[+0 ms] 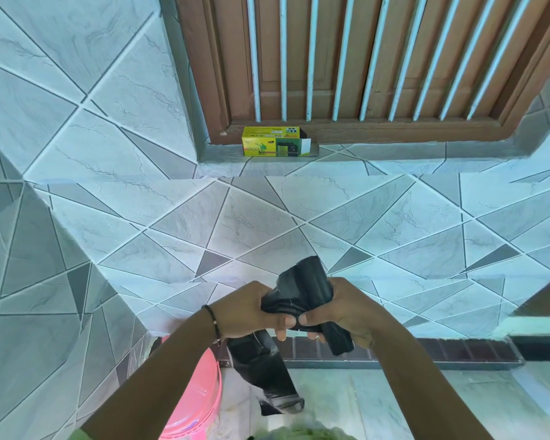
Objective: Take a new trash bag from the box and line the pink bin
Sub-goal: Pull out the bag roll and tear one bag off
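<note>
Counted: two hands point(248, 312) point(340, 315), one black bag point(302, 296), one pink bin point(194, 395), one yellow box point(273, 142), one wrist band point(211, 319).

Yellow box point(275, 142), standing on the tiled sill below the brown shuttered window: front face carries the word "bin" in green lettering near its lower left, with a figure just above it that appears to read "500", though this is too small to confirm. Top face of the same box bears lines of fine print and small logos, none legible; the dark panel on the front right shows a pictured item with text too blurred to make out. No other readable text, label or number in view.
</note>
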Motion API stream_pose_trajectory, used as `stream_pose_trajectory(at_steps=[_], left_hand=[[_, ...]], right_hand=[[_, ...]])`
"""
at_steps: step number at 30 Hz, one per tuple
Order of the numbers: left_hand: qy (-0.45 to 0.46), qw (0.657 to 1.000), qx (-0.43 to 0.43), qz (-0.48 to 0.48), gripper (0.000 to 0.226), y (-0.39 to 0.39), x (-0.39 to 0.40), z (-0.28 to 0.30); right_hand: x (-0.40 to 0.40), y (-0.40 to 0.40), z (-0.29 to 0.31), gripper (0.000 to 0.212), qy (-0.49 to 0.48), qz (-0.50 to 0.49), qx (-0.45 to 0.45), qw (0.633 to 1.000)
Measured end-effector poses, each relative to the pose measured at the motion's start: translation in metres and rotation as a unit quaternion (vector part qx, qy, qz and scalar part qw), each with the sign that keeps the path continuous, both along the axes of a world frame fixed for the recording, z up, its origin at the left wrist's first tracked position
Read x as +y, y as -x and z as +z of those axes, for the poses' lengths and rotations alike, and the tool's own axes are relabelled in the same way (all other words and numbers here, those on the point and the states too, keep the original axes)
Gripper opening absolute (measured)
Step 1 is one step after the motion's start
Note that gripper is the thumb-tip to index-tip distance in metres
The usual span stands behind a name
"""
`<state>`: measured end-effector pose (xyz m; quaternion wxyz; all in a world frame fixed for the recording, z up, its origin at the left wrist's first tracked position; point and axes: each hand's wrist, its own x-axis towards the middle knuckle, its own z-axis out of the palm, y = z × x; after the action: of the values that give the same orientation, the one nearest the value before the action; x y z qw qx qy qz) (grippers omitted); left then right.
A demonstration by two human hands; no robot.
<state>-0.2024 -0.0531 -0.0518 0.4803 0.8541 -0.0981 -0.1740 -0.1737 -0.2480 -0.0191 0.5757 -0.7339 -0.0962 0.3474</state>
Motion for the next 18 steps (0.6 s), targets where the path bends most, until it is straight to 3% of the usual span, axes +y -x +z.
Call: stream_pose_trajectory(at_steps=[8,12,15,18], left_hand=[[-0.053,0.992,0.051,-0.102,0.028,-0.001,-0.008,0.017],[-0.071,0.985,0.069,-0.139,0.006,0.0,-0.015,0.017],[-0.142,0.978,0.051,-0.143,0.001,0.0,-0.017,0.019],[-0.219,0.964,0.037,-0.146,0.015,0.0,-0.019,0.019]], right_hand=[[-0.003,0.001,0.007,0.026,0.057,0.114,-0.028,0.991],[0.001,0.006,0.008,0.025,0.109,0.144,-0.076,0.981],[0.003,0.007,0.005,0.025,0.133,0.149,-0.111,0.974],[0.007,0.007,0.002,0.026,0.161,0.151,-0.142,0.965]])
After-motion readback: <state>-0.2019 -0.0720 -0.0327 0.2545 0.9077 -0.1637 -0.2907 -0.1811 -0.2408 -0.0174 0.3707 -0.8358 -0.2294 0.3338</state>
